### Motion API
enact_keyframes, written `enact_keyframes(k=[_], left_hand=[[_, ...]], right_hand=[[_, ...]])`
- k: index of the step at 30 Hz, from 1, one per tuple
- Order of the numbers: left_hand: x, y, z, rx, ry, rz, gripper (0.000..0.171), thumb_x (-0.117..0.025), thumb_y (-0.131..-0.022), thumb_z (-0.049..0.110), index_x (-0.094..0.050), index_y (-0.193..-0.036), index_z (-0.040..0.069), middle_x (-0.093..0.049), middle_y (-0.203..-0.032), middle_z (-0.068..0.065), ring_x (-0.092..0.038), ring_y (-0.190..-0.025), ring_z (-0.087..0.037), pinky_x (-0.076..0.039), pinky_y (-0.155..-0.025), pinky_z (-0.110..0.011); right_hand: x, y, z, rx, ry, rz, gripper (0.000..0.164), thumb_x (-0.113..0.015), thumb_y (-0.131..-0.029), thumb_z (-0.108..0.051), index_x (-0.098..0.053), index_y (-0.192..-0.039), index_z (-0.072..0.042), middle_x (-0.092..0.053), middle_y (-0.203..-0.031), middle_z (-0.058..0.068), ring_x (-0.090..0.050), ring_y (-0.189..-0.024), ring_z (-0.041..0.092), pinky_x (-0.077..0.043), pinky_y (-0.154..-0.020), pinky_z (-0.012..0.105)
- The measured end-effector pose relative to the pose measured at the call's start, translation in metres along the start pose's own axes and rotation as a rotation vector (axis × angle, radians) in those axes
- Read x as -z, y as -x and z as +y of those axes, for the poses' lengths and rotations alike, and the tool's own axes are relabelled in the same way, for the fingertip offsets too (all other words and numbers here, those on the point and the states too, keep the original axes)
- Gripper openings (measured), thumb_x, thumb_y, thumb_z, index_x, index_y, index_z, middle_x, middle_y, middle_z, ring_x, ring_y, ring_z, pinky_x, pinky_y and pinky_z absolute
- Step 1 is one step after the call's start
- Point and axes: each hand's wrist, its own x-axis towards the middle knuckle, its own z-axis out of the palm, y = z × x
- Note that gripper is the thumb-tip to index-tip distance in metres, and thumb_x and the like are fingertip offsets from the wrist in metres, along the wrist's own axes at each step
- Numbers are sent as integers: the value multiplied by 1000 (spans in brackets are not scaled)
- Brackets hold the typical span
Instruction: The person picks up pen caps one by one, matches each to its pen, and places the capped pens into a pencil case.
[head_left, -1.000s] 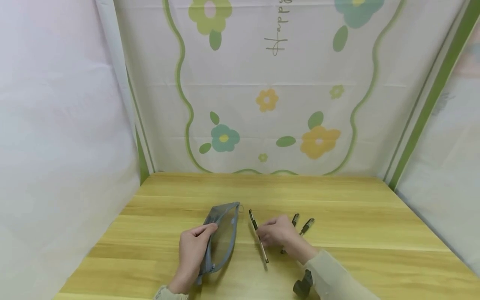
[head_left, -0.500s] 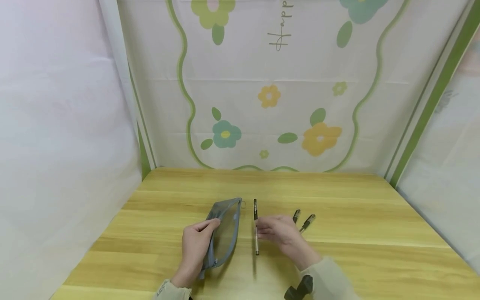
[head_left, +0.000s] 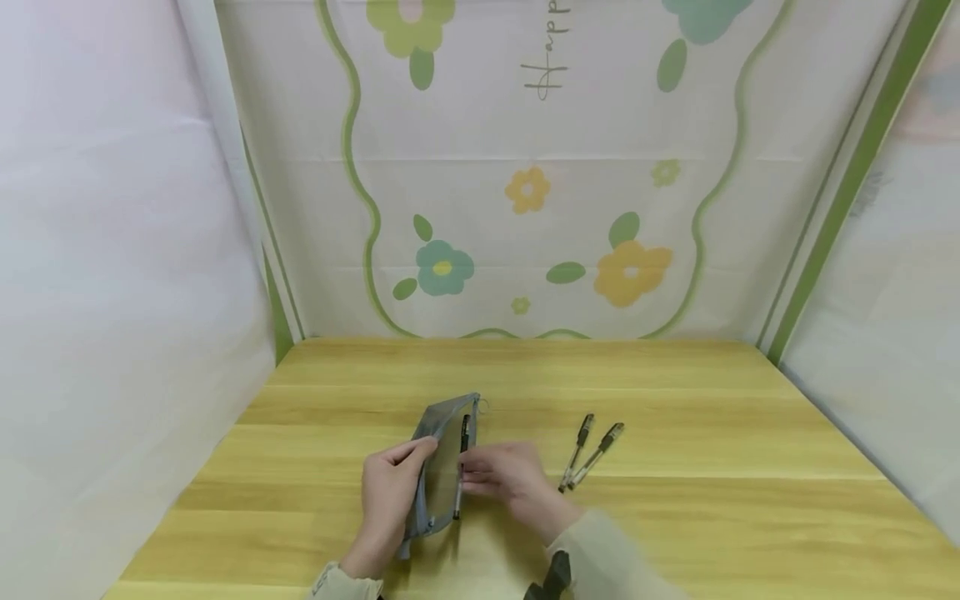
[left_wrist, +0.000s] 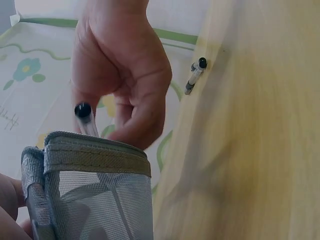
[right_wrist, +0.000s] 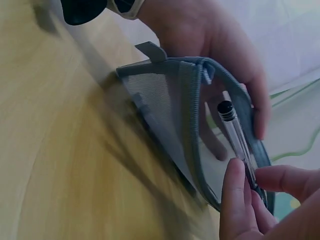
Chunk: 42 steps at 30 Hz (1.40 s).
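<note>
A grey-blue mesh zipper pouch (head_left: pixel 440 416) stands with its mouth spread towards the right. My left hand (head_left: pixel 389 500) pinches the near side of its rim between thumb and fingers. With thumb and fingertips my right hand (head_left: pixel 517 485) grips a clear-barrelled gel pen (right_wrist: pixel 237 132) with a black cap. In the right wrist view, the pen lies across the pouch's mouth, lengthwise along the opening. A dark long shape shows through the mesh low in the pouch, too blurred to name.
Two more black-capped pens, one pen (head_left: pixel 582 437) beside another pen (head_left: pixel 611 439), lie on the wooden table (head_left: pixel 712 425) to the right of my right hand. Behind the table hangs a flower-printed cloth (head_left: pixel 465 183), with white cloth on both sides.
My right hand has carried the pen left from beside the pouch to its mouth, turning it more upright in the head view. My left hand keeps its grip on the pouch.
</note>
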Motion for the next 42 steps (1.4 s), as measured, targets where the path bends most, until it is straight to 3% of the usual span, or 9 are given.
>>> enact_keyframes(k=[5, 9, 15, 18, 24, 30, 35, 42], left_hand=[[0, 1, 0, 7, 2, -3, 19, -76, -87, 23, -79, -99, 9, -72, -106, -5, -60, -115, -26, -45, -100, -46], [-1, 0, 0, 10, 3, -4, 18, -76, -87, 23, -79, -98, 9, -73, -104, -4, -60, -114, -25, -46, -99, -44], [-2, -1, -1, 20, 16, 15, 16, -77, -86, 21, -80, -95, 8, -74, -99, -3, -64, -106, -19, -51, -85, -26], [-2, -2, -1, 25, 18, 15, 17, -78, -85, 22, -80, -95, 8, -73, -100, -4, -64, -104, -19, -51, -81, -23], [0, -1, -1, 32, 12, -6, 20, -76, -87, 25, -80, -97, 9, -73, -104, -5, -62, -110, -24, -50, -93, -39], [0, -1, 0, 37, 8, -9, 19, -76, -87, 25, -79, -98, 9, -72, -106, -5, -60, -114, -26, -46, -99, -44], [-1, -1, 1, 34, 9, -13, 20, -76, -87, 23, -79, -98, 8, -72, -106, -5, -59, -116, -27, -44, -101, -45], [0, 0, 1, 39, 1, -24, 20, -75, -88, 25, -79, -99, 8, -71, -109, -6, -58, -117, -29, -45, -100, -47]], right_hand=[[-6, -5, 4, 6, 24, 19, 23, -73, -83, 4, -68, -102, 16, -71, -84, 21, -69, -67, 21, -59, -69, 34], [-6, -8, 5, 16, 22, -21, 25, -74, -84, 2, -67, -105, 14, -69, -93, 26, -71, -78, 29, -59, -73, 36], [2, -9, 2, 26, 31, -84, 37, -73, -86, -1, -60, -116, 17, -67, -103, 29, -70, -89, 33, -58, -79, 36], [15, -11, -4, 53, 79, -102, 41, -74, -86, -4, -59, -118, 16, -67, -105, 28, -69, -90, 32, -57, -82, 38], [52, -11, -24, 70, 176, -127, 46, -70, -91, -6, -52, -127, 17, -63, -115, 28, -64, -103, 39, -53, -90, 42], [87, -11, -50, 70, 188, -38, 47, -66, -92, -1, -47, -131, 17, -60, -120, 28, -63, -105, 36, -50, -95, 44], [110, -10, -74, 105, 250, -10, 61, -66, -93, -4, -34, -141, 15, -43, -140, 32, -54, -121, 37, -41, -104, 46], [137, -10, -91, 67, 292, -70, 79, -66, -94, -9, -13, -147, 17, -22, -150, 36, -31, -137, 45, -30, -111, 48]])
